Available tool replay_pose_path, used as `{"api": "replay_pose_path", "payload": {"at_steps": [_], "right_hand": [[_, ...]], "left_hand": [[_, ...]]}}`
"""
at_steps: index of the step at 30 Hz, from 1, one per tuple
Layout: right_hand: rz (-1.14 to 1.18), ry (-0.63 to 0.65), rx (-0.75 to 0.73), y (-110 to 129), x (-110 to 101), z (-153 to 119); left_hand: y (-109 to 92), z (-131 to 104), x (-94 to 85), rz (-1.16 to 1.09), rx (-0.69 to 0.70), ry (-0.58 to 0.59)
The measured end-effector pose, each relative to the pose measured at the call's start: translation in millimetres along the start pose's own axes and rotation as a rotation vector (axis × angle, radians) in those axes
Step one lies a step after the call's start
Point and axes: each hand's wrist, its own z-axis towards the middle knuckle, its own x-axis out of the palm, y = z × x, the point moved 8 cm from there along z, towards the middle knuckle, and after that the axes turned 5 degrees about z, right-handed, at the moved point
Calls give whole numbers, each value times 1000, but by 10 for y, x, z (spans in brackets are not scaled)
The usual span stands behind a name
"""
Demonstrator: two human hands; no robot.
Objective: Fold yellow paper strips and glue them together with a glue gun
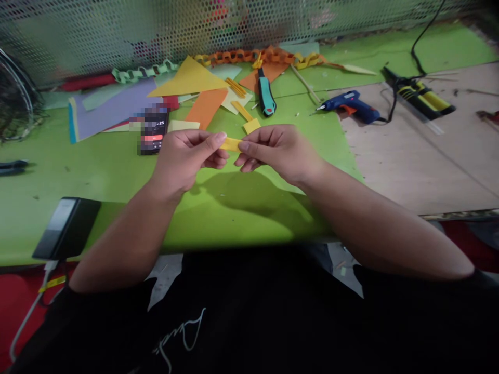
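Holding yellow strip (233, 144) — long axis sideways, nearly level.

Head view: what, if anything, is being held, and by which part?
A yellow paper strip, pinched at opposite ends: the left hand has its left end, the right hand its right.

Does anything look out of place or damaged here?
No spill or damage shows. The black power bank looks precarious: it sits right at the green tabletop's front edge, its pale cable hanging down. The blue glue gun lies on its side, no stand visible.
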Motion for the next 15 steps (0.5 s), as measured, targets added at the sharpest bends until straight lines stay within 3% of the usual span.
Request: {"api": "replay_pose_path", "payload": {"at_steps": [15], "right_hand": [[3, 26, 63, -9, 4, -12]], "left_hand": [[-78, -26, -44, 95, 6, -49]]}}
